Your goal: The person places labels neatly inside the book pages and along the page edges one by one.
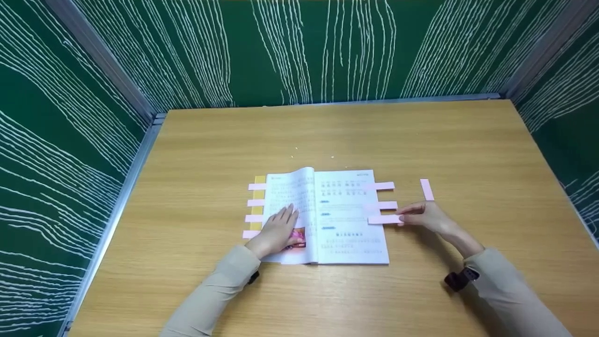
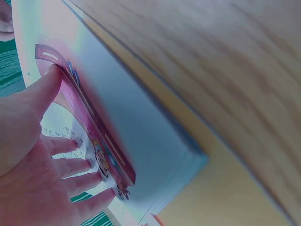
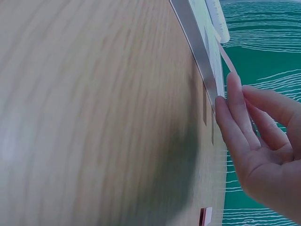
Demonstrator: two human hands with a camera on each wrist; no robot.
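An open book [image 1: 348, 248] lies on the table, its left page bulging near the spine. My left hand [image 1: 277, 230] rests spread on that page, partly covering a coloured picture [image 2: 94, 117]. In the left wrist view the thumb touches the picture's edge and the fingers are straight. With thumb and fingertips, my right hand [image 1: 428, 217] pinches the outer end of a pink paper strip [image 1: 383, 219], whose other end overlies the right page's edge. In the right wrist view the right hand [image 3: 268, 136] is beside the book's edge, the strip [image 3: 226, 59] showing thin and edge-on.
Pink tabs [image 1: 255, 202] stick out past the book's left side over a yellow strip [image 1: 259, 180]. Two more tabs [image 1: 386, 186] project on the right. A loose pink strip [image 1: 426, 189] lies beyond the right hand. Tiny white scraps dot the table [image 1: 224, 140]; green panels [image 1: 262, 51] border it.
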